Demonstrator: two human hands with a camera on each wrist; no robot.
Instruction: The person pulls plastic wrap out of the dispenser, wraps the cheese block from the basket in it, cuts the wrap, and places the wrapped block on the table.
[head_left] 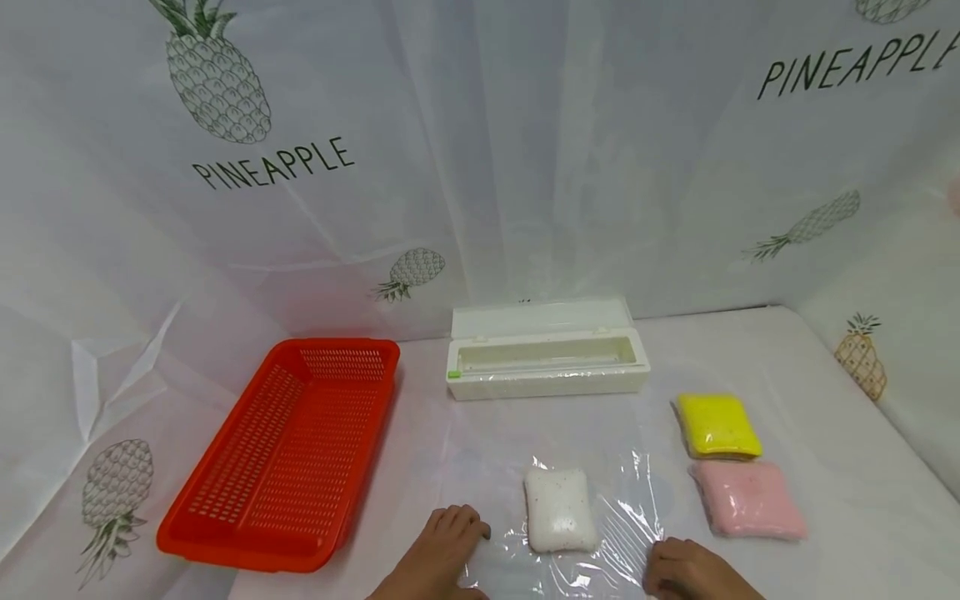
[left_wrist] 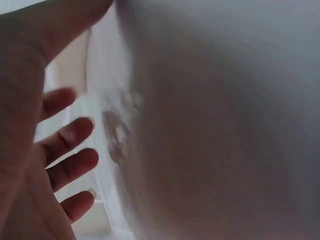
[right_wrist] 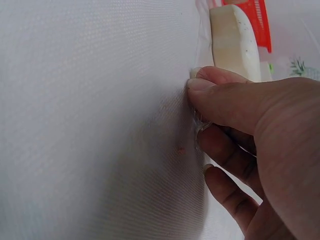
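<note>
A white, pillow-shaped block (head_left: 560, 510) lies on a sheet of clear plastic film (head_left: 622, 508) spread over the white table. Beside the film's left part is my left hand (head_left: 444, 550). Its fingers (left_wrist: 75, 167) are loosely bent and apart, with nothing between them and the thumb. On the other side, my right hand (head_left: 690, 568) pinches the film's right edge between thumb and index finger. In the right wrist view, a bit of crumpled film shows by the fingertips (right_wrist: 202, 85), and the white block (right_wrist: 234, 40) stands beyond them.
A white film dispenser box (head_left: 547, 385) with its lid raised and a green slider sits at the back. The red perforated basket (head_left: 360, 467) is at left. On the right lie a yellow block (head_left: 717, 425) and a pink block (head_left: 750, 500), both film-wrapped. Pineapple-print cloth (head_left: 525, 167) hangs behind.
</note>
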